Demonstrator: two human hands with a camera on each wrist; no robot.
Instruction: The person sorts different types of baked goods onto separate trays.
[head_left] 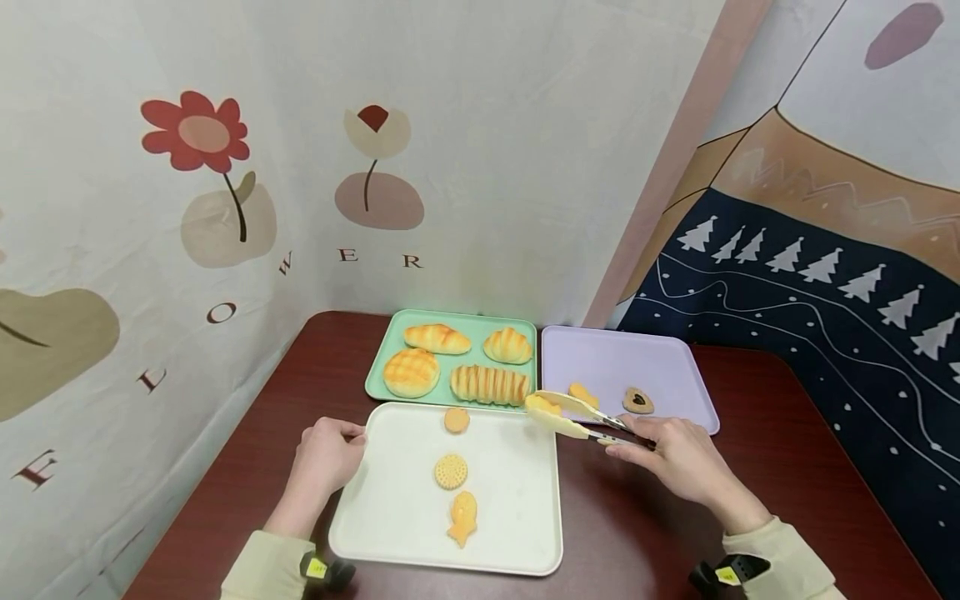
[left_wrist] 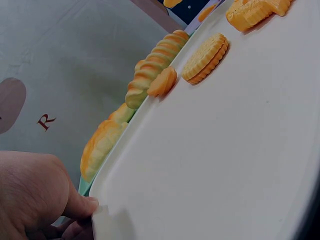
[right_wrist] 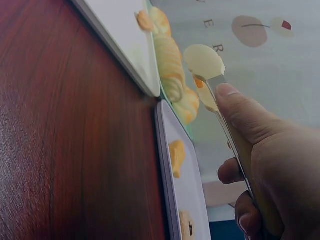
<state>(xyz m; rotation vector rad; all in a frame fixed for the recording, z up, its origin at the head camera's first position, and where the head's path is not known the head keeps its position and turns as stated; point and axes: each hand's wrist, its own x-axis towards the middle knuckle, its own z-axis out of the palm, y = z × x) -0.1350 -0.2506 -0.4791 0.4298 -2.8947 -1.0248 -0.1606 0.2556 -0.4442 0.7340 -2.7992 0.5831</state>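
My left hand [head_left: 351, 435] pinches the far left corner of a white tray [head_left: 510, 500]; the left wrist view shows the thumb [left_wrist: 80, 206] on the rim of that tray [left_wrist: 225, 150]. On it lie a small orange cookie [head_left: 456, 419], a round biscuit [head_left: 451, 471] and a fish-shaped pastry [head_left: 462, 518]. My right hand [head_left: 637, 442] grips pale tongs [head_left: 570, 417], whose tips hover over the white tray's far right corner. A small orange piece [right_wrist: 199, 82] shows between the blades of the tongs [right_wrist: 205, 62].
A green tray [head_left: 465, 317] behind holds several bread rolls. A purple tray [head_left: 622, 358] to its right carries an orange piece [head_left: 582, 393] and a heart-centred cookie [head_left: 638, 401]. All stand on a dark red wooden table [head_left: 750, 467], with cloth-covered walls close behind and at both sides.
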